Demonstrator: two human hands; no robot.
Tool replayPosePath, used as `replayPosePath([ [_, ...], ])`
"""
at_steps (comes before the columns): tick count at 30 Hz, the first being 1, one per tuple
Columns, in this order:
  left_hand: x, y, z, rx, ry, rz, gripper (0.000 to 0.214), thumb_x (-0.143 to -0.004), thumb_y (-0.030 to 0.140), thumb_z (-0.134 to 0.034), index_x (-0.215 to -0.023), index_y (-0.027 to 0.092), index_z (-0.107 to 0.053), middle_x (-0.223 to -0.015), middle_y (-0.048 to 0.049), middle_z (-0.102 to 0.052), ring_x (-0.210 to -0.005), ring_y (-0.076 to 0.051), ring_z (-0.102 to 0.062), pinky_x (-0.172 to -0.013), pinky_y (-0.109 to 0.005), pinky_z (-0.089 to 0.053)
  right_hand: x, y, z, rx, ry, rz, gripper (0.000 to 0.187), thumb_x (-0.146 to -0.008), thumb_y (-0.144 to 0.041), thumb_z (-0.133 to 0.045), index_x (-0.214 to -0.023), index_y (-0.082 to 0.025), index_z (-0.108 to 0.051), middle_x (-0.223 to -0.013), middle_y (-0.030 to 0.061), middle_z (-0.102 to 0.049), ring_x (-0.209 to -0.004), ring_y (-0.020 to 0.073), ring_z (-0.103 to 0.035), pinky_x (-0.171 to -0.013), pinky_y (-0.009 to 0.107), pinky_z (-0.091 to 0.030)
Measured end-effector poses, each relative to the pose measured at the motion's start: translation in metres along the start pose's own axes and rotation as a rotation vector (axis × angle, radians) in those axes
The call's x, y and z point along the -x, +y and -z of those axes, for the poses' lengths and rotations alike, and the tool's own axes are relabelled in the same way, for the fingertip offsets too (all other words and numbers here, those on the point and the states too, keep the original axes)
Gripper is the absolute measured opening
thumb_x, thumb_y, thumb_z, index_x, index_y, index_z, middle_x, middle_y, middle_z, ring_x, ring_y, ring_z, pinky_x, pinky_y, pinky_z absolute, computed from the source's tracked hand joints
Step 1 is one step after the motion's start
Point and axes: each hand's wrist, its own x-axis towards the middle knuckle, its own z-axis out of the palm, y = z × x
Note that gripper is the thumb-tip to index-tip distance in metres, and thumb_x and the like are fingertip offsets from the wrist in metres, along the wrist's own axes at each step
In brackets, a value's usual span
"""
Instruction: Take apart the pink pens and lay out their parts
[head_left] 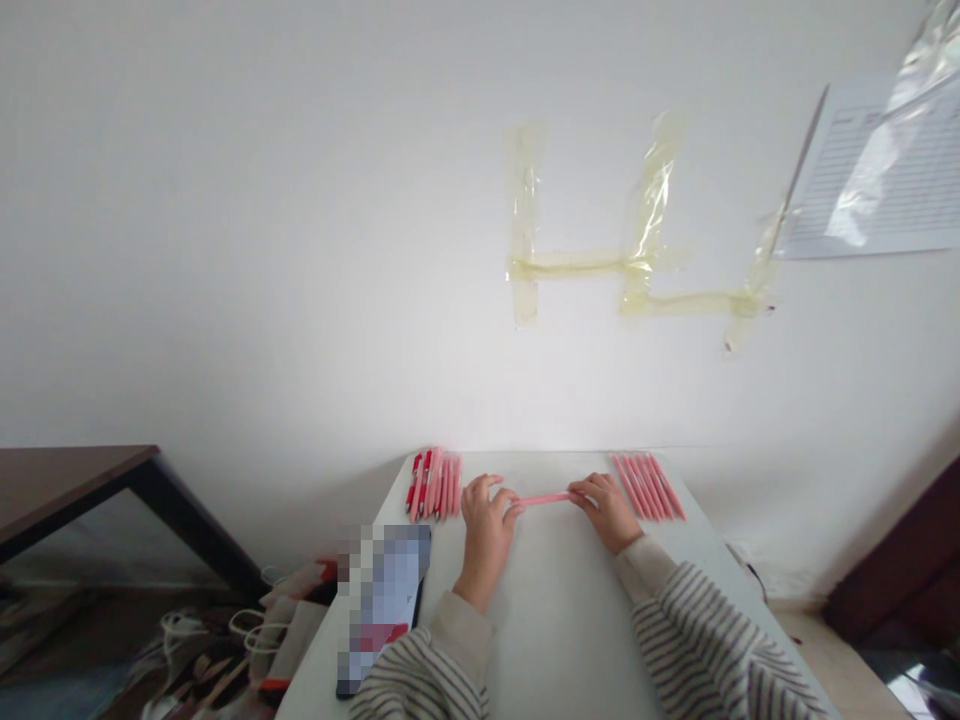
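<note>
A pink pen (pixel 546 498) lies level between my two hands, above the white table. My left hand (pixel 489 515) pinches its left end between thumb and fingers. At the other end, my right hand (pixel 602 505) has its thumb and fingers closed on the pen. To the left of my left hand is a group of red and pink pens (pixel 435 485), lying side by side. Beyond my right hand, several pink pens (pixel 649 487) lie in a neat slanted row.
The white table (pixel 562 620) stands against a wall with yellowed tape (pixel 577 265) on it. A phone or tablet (pixel 390 600), partly pixelated, lies at the table's left edge. Left of the table are a dark desk (pixel 90 480) and a pile with white cables (pixel 259 630).
</note>
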Motion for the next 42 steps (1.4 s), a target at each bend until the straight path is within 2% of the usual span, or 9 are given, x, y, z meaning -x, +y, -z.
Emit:
replayPosePath([
  [6, -0.001, 0.003, 0.004, -0.038, -0.052, 0.026, 0.005, -0.08, 0.025, -0.074, -0.077, 0.028, -0.076, -0.116, -0.0048, -0.063, -0.121, -0.028, -0.048, -0.106, -0.056, -0.044, 0.0, 0.001, 0.002, -0.01, -0.013, 0.023, 0.024, -0.098, -0.041, -0.057, -0.103, -0.03, -0.079, -0.098, 0.0063, -0.074, -0.099, 0.0254, -0.06, -0.091, 0.04, -0.048],
  [10, -0.002, 0.005, 0.009, -0.097, -0.102, 0.005, 0.011, -0.082, 0.023, -0.072, -0.075, 0.03, -0.076, -0.115, -0.0033, -0.066, -0.125, -0.03, -0.045, -0.107, -0.059, -0.041, 0.0, -0.001, 0.005, 0.042, -0.028, 0.013, 0.021, -0.096, -0.039, -0.061, -0.102, -0.033, -0.08, -0.092, 0.0055, -0.074, -0.098, 0.0255, -0.059, -0.09, 0.04, -0.047],
  [19, 0.0, 0.003, 0.006, -0.106, -0.065, -0.027, 0.017, -0.081, 0.017, -0.071, -0.073, 0.031, -0.074, -0.11, -0.0043, -0.065, -0.122, -0.028, -0.048, -0.107, -0.061, -0.043, 0.0, -0.006, 0.004, 0.147, -0.04, -0.017, 0.015, -0.093, -0.037, -0.066, -0.099, -0.037, -0.081, -0.086, 0.0045, -0.07, -0.1, 0.0252, -0.057, -0.091, 0.04, -0.043],
  [26, 0.0, 0.0, 0.005, -0.065, -0.061, -0.039, 0.017, -0.079, 0.017, -0.072, -0.071, 0.031, -0.074, -0.11, -0.0041, -0.066, -0.123, -0.031, -0.046, -0.107, -0.064, -0.04, 0.002, -0.01, 0.007, 0.206, -0.026, -0.026, 0.015, -0.092, -0.038, -0.067, -0.099, -0.042, -0.08, -0.084, 0.004, -0.068, -0.099, 0.0256, -0.055, -0.087, 0.041, -0.042],
  [33, 0.001, -0.001, 0.004, -0.021, -0.068, -0.013, 0.015, -0.079, 0.018, -0.071, -0.069, 0.028, -0.073, -0.108, -0.0055, -0.063, -0.122, -0.03, -0.044, -0.108, -0.063, -0.038, 0.002, -0.011, 0.008, 0.193, -0.018, -0.026, 0.015, -0.093, -0.039, -0.067, -0.098, -0.042, -0.08, -0.083, 0.0042, -0.068, -0.1, 0.0261, -0.053, -0.088, 0.042, -0.039],
  [38, 0.002, 0.002, 0.006, -0.009, -0.082, -0.01, 0.014, -0.082, 0.021, -0.068, -0.071, 0.024, -0.075, -0.102, -0.0068, -0.057, -0.112, -0.027, -0.045, -0.105, -0.056, -0.041, 0.002, -0.01, 0.009, 0.153, -0.029, -0.03, 0.015, -0.092, -0.04, -0.067, -0.098, -0.041, -0.08, -0.081, 0.0043, -0.067, -0.099, 0.0256, -0.052, -0.089, 0.042, -0.038],
  [42, 0.001, 0.004, 0.008, -0.014, -0.12, 0.011, 0.013, -0.081, 0.02, -0.07, -0.07, 0.024, -0.076, -0.103, -0.0064, -0.055, -0.112, -0.026, -0.044, -0.106, -0.055, -0.04, 0.001, -0.012, 0.011, 0.158, -0.03, -0.027, 0.015, -0.093, -0.042, -0.066, -0.097, -0.042, -0.08, -0.081, 0.0043, -0.066, -0.1, 0.0261, -0.051, -0.09, 0.043, -0.037],
])
